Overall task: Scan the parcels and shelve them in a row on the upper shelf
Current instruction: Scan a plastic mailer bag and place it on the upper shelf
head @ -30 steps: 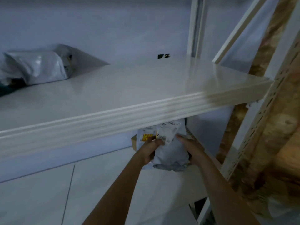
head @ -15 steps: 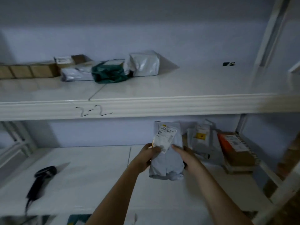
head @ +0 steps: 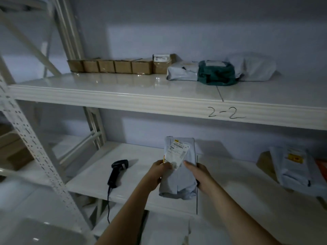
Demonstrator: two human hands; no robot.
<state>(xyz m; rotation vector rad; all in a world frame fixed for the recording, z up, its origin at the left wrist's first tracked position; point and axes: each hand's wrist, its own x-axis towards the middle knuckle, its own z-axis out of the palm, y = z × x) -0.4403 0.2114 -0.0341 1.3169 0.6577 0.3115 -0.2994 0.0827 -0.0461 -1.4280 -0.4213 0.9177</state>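
I hold a grey poly-bag parcel (head: 178,181) upright over the lower shelf (head: 141,161), its white label facing me. My left hand (head: 160,169) grips its left edge and my right hand (head: 196,172) grips its right edge. A black handheld scanner (head: 117,169) lies on the lower shelf to the left of my hands, cable hanging down. On the upper shelf (head: 123,98), marked "2-2", a row runs from several brown boxes (head: 116,66) through a grey bag (head: 182,72) and a green bag (head: 216,73) to a large grey bag (head: 253,68).
More parcels (head: 293,168) lean at the right end of the lower shelf, with a brown box behind and something orange at the edge. A perforated white upright (head: 33,147) stands at the left. Bare shelf lies right of the large grey bag.
The view has swung left, so the scanner and the row of boxes now sit nearer the middle. Both hands still hold the grey parcel, now left of the remaining parcels.
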